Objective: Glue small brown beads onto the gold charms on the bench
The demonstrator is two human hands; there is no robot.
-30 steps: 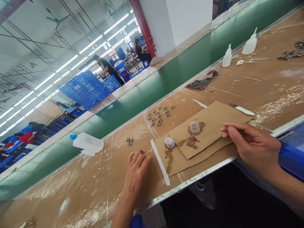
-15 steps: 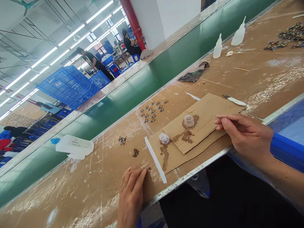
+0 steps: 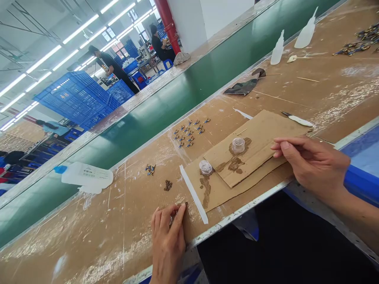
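Small brown piece (image 3: 186, 203) lies on the worktable (image 3: 139, 217) at the left hand (image 3: 168, 232)'s forefinger; whether those curled fingers or the right hand (image 3: 318, 163)'s narrow pinch hold anything (fingertips hide it) cannot be told. A clumsy nudge might send it sliding.

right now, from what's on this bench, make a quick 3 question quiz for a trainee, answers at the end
1. Which of these is nearest the fingertips of the left hand?
A) the camouflage cloth
B) a small brown part
C) the blue-capped bottle

2. True or false: the right hand is apart from the white-handled tool.

3. How many small clear containers rest on the cardboard?

Key: 1. B; 2. True; 3. Two
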